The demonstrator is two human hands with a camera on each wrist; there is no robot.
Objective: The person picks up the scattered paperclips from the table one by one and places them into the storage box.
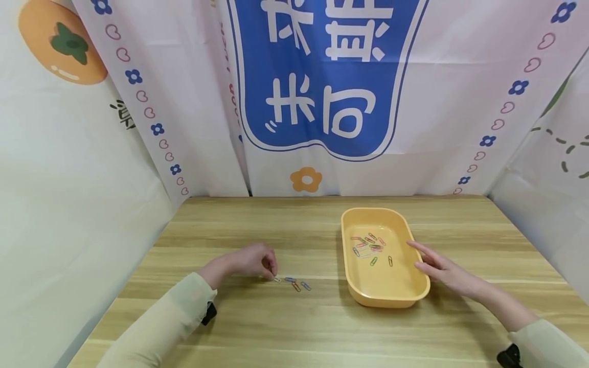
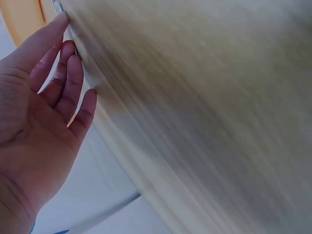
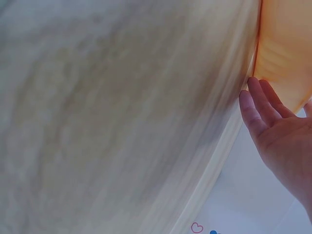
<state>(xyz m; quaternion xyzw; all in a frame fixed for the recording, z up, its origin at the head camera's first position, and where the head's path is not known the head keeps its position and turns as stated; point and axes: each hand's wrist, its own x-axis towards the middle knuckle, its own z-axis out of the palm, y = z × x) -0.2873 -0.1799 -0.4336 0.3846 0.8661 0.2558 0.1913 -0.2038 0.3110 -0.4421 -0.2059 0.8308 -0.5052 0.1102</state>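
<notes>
My left hand [image 1: 257, 260] is low over the table on the left, its thumb and index fingertips pinching a pale paper clip [image 1: 277, 279]. In the left wrist view, the thumb tip meets that clip at the top edge, and the other fingers bend loosely. Just right of it lie several loose clips, among them a red paper clip [image 1: 296, 287] and a blue paper clip [image 1: 306, 286]. A yellow plastic box [image 1: 386, 286] holds several coloured paper clips. My right hand [image 1: 444, 268] touches the box's right side, thumb and index finger at the rim, the other fingers extended along the outer wall.
Everything stands on a wood-grain table [image 1: 294, 332]. Behind it hangs a white printed cloth [image 1: 193, 102] with a blue panel, and similar cloth closes off both sides. Inside the box, the clips [image 1: 374, 248] gather mostly toward the far left.
</notes>
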